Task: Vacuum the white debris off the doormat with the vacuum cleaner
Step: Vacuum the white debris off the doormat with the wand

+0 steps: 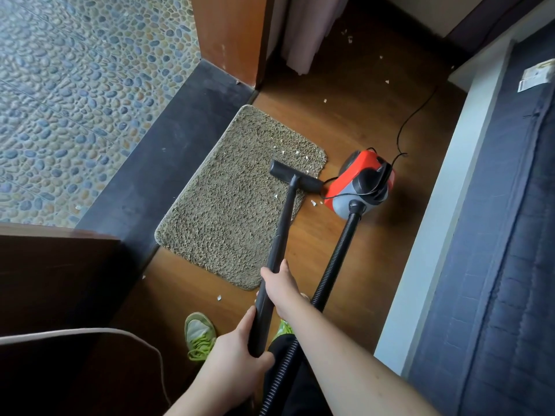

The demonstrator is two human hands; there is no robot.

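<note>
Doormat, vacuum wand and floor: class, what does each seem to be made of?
Doormat: probably synthetic shag pile, tufted and speckled tan. Vacuum wand: seemingly matte black plastic, smooth, faintly sheened. Floor: wood or wood-look laminate, brown grain, slight gloss.
</note>
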